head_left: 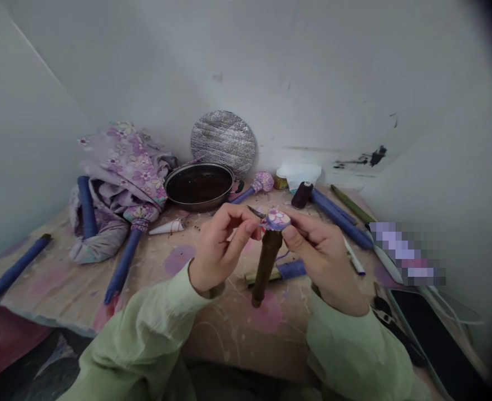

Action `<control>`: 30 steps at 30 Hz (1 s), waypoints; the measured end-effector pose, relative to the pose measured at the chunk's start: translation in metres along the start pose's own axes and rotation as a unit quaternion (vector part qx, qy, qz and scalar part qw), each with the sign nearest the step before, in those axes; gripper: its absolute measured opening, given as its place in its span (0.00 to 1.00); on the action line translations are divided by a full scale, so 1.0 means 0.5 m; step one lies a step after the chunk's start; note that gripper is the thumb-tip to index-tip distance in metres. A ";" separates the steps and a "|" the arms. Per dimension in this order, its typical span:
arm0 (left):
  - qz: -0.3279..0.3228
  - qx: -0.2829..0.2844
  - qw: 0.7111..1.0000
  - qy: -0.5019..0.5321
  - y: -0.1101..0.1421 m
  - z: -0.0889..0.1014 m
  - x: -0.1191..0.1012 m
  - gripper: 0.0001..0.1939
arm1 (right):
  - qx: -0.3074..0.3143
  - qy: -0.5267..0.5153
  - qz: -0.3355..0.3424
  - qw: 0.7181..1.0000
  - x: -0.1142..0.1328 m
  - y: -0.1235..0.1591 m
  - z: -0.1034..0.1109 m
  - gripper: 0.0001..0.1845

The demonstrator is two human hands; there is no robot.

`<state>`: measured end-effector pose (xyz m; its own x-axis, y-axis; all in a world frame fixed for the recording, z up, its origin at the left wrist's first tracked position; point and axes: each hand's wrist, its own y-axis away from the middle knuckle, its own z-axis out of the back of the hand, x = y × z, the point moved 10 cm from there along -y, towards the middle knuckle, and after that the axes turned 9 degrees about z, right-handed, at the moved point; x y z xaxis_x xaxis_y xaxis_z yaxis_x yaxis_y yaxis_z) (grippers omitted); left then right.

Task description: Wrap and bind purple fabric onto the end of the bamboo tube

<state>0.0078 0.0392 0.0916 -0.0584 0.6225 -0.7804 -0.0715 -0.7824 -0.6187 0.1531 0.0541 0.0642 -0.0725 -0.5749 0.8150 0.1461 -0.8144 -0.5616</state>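
Observation:
My left hand (pixel 225 248) and my right hand (pixel 321 262) meet in the middle of the view, their fingertips pinching the edges of a small purple floral fabric disc (pixel 278 219). The disc caps the top of a brown wrapped stick (pixel 266 267), which hangs downward, tilted slightly, with its lower end above the tabletop. Behind my left fingers shows a small dark metal tip (pixel 256 211); the rest of that tool is hidden. A blue-wrapped stick (pixel 290 271) lies under the gap between my hands.
A paint-stained table (pixel 58 284) holds a floral cloth bundle (pixel 123 167), dark pan (pixel 199 185), foil disc (pixel 223 142), thread spool (pixel 301 195), paper cone (pixel 166 226) and several blue sticks (pixel 342 218). A phone (pixel 433 340) lies front right. White walls stand behind.

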 end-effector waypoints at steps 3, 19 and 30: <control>-0.041 -0.044 0.996 -0.069 -0.012 0.023 -0.022 0.04 | -0.007 -0.036 -0.030 0.999 -0.012 0.009 0.002 0.15; 0.114 -0.076 0.986 0.091 -0.040 0.017 0.143 0.09 | 0.037 -0.166 -0.097 0.981 -0.055 0.012 -0.032 0.14; 0.226 0.047 0.959 0.166 0.050 -0.041 0.134 0.13 | -0.005 -0.163 -0.113 0.980 -0.069 0.008 -0.023 0.12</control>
<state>0.0226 0.0610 0.0218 0.2134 0.1677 -0.9625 -0.2045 -0.9557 -0.2118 0.1450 0.0695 0.0322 0.2167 -0.3259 0.9202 0.1536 -0.9195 -0.3618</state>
